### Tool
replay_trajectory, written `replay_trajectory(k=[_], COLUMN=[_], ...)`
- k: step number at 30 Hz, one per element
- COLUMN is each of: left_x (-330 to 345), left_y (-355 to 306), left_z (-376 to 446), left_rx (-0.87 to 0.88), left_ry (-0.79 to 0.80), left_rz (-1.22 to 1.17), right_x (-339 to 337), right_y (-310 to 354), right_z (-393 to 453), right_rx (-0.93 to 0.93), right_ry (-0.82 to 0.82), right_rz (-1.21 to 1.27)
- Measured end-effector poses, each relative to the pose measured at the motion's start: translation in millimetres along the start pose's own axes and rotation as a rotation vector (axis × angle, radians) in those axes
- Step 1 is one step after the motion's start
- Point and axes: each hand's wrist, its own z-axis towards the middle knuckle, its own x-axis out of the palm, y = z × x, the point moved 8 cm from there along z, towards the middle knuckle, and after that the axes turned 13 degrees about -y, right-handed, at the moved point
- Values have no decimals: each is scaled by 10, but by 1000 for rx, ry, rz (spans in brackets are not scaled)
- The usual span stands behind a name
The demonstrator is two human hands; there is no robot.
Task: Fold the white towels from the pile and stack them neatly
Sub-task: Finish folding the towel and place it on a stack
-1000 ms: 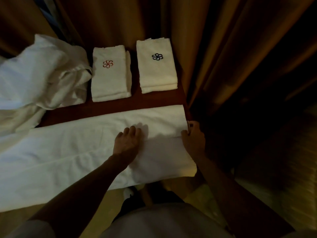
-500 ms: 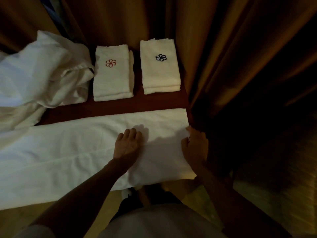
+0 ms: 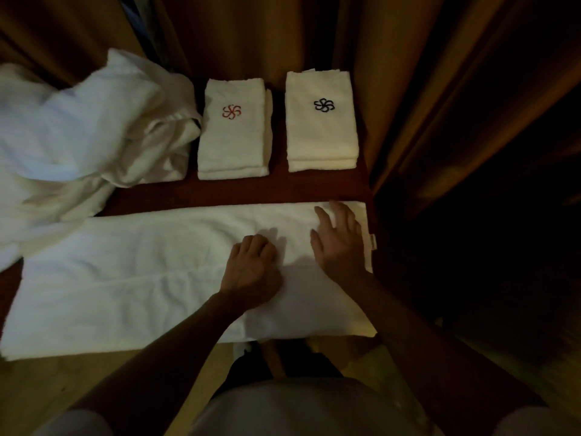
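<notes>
A long white towel lies folded lengthwise across the dark red table, its near edge hanging over the front. My left hand presses on it palm down, fingers curled. My right hand lies flat and spread on the towel's right end, beside a small label at the edge. Behind it stand two stacks of folded white towels: one with a red flower emblem, one with a dark blue emblem. A loose pile of white towels fills the back left.
Brown curtains hang close behind and to the right of the table. The table's right edge runs just past the towel's label. Light floor shows below the front edge, along with my pale clothing at the bottom.
My right hand has let go of the towel's right edge and moved onto the towel top, fingers spread. My left hand has stayed in place, fingers curling.
</notes>
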Motion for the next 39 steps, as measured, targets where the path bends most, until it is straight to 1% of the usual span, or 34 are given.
replay_trajectory(k=[2, 3, 5, 6, 11, 14, 16, 18, 21, 23, 27, 31, 33, 34, 36, 37, 39], left_x=[77, 135, 242, 267, 177, 138, 133, 124, 86, 47, -82, -197, -207, -199, -191, -190, -199], left_y=[103, 185, 323, 360, 633, 818, 844, 801, 790, 951, 1532, 2029, 2112, 2112, 2068, 2017, 1946], left_z=[-106, -177, -314, -375, -616, -680, -687, -677, -660, -705, -888, -957, -980, -984, -968, -949, -921], left_rx=[-100, -158, -225, -234, -272, -287, -282, -296, -290, -297, -373, -425, -394, -387, -399, -399, -374], left_ry=[98, 155, 241, 253, 193, 204, 204, 198, 169, 149, 111, 84, 82, 85, 76, 71, 74], left_rz=[2, 22, 67, 82, 99, 110, 100, 77, 19, 7, 56, 68, 79, 80, 67, 58, 31], right_x=[261, 349, 414, 401, 336, 322, 354, 480, 733, 814, 743, 803, 796, 808, 921, 991, 1079], right_y=[107, 114, 61, 15, -196, -232, 16, 491, 1116, 1194, 1143, 1154, 1284, 1427, 1813, 1979, 2110], right_z=[-75, -142, -242, -270, -206, -184, -108, -55, -190, -329, -326, -317, -254, -206, -152, -183, -303], right_rx=[-9, -16, -52, -73, -126, -83, -35, 3, -23, -85, -175, -118, -59, -32, 7, -3, -69], right_ry=[131, 167, 173, 166, 165, 159, 155, 189, 230, 218, 101, 126, 114, 104, 141, 160, 157], right_rz=[1, -19, -71, -90, -164, -192, -167, -97, -11, -57, -50, -125, -144, -130, -62, -33, -28])
